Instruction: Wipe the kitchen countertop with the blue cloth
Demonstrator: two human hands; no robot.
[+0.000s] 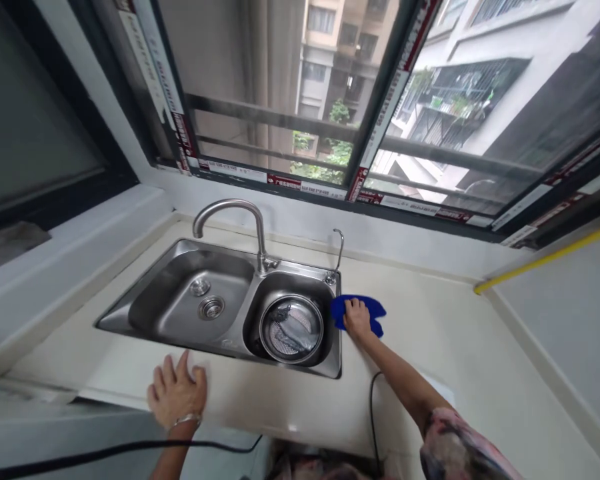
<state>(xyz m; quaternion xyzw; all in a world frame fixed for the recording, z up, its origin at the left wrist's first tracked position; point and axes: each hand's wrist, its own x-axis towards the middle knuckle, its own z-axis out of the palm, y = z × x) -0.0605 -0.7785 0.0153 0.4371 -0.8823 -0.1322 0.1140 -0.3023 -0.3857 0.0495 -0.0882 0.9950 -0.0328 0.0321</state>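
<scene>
A blue cloth [373, 308] lies on the pale countertop at the right rim of the sink. My right hand [357, 317] presses on it with curled fingers, gripping part of it. My left hand [177, 393], with a bracelet at the wrist, is over the counter's front edge, fingers spread and nothing in them. Between the hands is the double steel sink [250, 327]. A round perforated strainer basket [267, 337] sits in its right bowl, with a clear crumpled plastic-like item [300, 335] inside.
A curved faucet [261, 233] stands behind the sink, and a thin spout [341, 247] rises at its back right corner. The countertop [420, 313] extends right toward a yellow pipe [545, 260]. Black cables [130, 448] hang near the front edge. Windows line the back.
</scene>
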